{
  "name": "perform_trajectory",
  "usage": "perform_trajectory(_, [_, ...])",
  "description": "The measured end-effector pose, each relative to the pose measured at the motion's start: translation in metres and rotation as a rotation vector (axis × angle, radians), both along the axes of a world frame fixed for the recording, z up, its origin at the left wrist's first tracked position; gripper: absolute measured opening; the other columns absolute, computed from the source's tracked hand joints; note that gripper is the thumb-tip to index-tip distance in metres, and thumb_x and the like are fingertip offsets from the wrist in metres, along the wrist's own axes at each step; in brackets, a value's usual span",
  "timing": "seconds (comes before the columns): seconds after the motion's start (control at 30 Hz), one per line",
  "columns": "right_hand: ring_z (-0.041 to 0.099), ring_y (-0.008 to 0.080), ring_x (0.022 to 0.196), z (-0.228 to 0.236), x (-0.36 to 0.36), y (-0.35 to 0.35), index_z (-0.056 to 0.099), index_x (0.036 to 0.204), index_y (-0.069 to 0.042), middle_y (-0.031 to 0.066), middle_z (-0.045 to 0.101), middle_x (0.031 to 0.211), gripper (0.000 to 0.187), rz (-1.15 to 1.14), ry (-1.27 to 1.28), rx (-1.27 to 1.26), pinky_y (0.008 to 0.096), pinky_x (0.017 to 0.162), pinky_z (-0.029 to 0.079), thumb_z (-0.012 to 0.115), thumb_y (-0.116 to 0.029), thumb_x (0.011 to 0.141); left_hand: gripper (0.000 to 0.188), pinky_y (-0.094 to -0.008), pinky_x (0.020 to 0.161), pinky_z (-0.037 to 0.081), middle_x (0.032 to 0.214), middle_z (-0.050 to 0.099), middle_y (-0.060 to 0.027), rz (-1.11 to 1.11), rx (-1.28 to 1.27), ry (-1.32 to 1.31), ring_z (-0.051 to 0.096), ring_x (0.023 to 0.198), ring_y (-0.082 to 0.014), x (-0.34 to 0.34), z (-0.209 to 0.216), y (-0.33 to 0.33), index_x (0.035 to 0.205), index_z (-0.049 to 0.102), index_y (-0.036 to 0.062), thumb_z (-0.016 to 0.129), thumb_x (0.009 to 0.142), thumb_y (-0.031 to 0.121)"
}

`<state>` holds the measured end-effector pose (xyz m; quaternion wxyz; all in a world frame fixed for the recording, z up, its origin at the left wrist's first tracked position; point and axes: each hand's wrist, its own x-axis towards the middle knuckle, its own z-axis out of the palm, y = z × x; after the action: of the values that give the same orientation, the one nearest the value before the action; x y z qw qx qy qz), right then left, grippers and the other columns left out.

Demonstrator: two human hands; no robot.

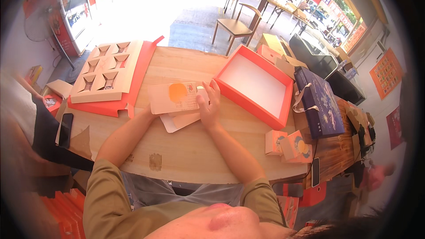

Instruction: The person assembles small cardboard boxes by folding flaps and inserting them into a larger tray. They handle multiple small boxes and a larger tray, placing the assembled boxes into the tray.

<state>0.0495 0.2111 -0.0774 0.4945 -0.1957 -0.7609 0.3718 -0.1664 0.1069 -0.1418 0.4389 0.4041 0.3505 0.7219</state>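
A flat-looking, pale cardboard carton [161, 98] with an orange round print is held up over the table. Its lower flap [179, 122] hangs open towards me. My left hand [153, 109] is at the carton's left end; its fingers are hidden behind the card, which it seems to support. At the right end, my right hand [210, 108] grips the carton's edge, thumb in front and fingers curled around. Beyond it lies a red open box [276, 117] with a white inside. To the left rests a cardboard insert [97, 73] with several square openings, on a red sheet.
Small printed boxes [293, 146] sit on the table's right side, near a dark blue gift bag [321, 102] and a phone [315, 171]. Another phone [65, 130] lies at the left edge. A person [26, 110] stands there, one hand near a red packet. Beyond stands a chair [237, 26].
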Motion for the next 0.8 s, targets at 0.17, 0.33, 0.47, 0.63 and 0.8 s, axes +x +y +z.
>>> perform_trajectory(0.17, [0.059, 0.0278, 0.13, 0.0, 0.003, 0.004, 0.062, 0.14, -0.001, 0.0191, 0.059, 0.145, 0.053, 0.131, 0.016, -0.302, 0.0418, 0.11, 0.047, 0.074, -0.028, 0.096, 0.045, -0.038, 0.101, 0.056, 0.137, 0.063, -0.0084, -0.017, -0.036, 0.08, 0.061, 0.125, -0.0177, 0.004, 0.011, -0.002, 0.142, 0.058, 0.0057, 0.071, 0.102, 0.023])
perform_trajectory(0.33, [0.064, 0.0159, 0.115, 0.015, 0.01, 0.004, 0.062, 0.139, 0.0, 0.0115, 0.067, 0.13, 0.052, 0.262, -0.065, -0.36, 0.0312, 0.096, 0.053, 0.077, -0.025, 0.096, 0.042, -0.0379, 0.1, 0.056, 0.135, 0.064, -0.0082, -0.029, -0.069, 0.146, 0.062, 0.124, -0.0173, 0.008, 0.022, -0.004, 0.14, 0.06, 0.0054, 0.07, 0.103, 0.022])
perform_trajectory(0.47, [0.066, 0.0132, 0.108, 0.042, 0.019, 0.018, 0.067, 0.133, 0.001, 0.0082, 0.071, 0.117, 0.048, 0.351, -0.307, -0.321, 0.0303, 0.093, 0.054, 0.077, -0.028, 0.096, 0.04, -0.0379, 0.1, 0.056, 0.134, 0.065, -0.008, -0.019, -0.099, 0.247, 0.062, 0.123, -0.017, 0.011, 0.029, -0.006, 0.138, 0.061, 0.0052, 0.069, 0.103, 0.022])
perform_trajectory(0.63, [0.067, 0.0117, 0.095, 0.05, 0.026, 0.034, 0.073, 0.121, 0.001, 0.0051, 0.073, 0.104, 0.04, 0.469, -0.457, -0.458, 0.0306, 0.084, 0.054, 0.075, -0.031, 0.098, 0.037, -0.0378, 0.099, 0.056, 0.132, 0.066, -0.0078, 0.076, -0.104, 0.622, 0.063, 0.121, -0.0166, 0.019, 0.04, -0.006, 0.136, 0.062, 0.005, 0.068, 0.104, 0.022])
perform_trajectory(0.8, [0.069, 0.012, 0.089, 0.054, 0.028, 0.047, 0.074, 0.12, 0.002, 0.0063, 0.074, 0.1, 0.036, 0.339, -0.524, -0.401, 0.0322, 0.078, 0.056, 0.073, -0.028, 0.099, 0.034, -0.0378, 0.098, 0.057, 0.13, 0.066, -0.0077, 0.249, -0.091, 1.004, 0.064, 0.12, -0.0163, 0.025, 0.042, -0.008, 0.134, 0.063, 0.0048, 0.067, 0.104, 0.021])
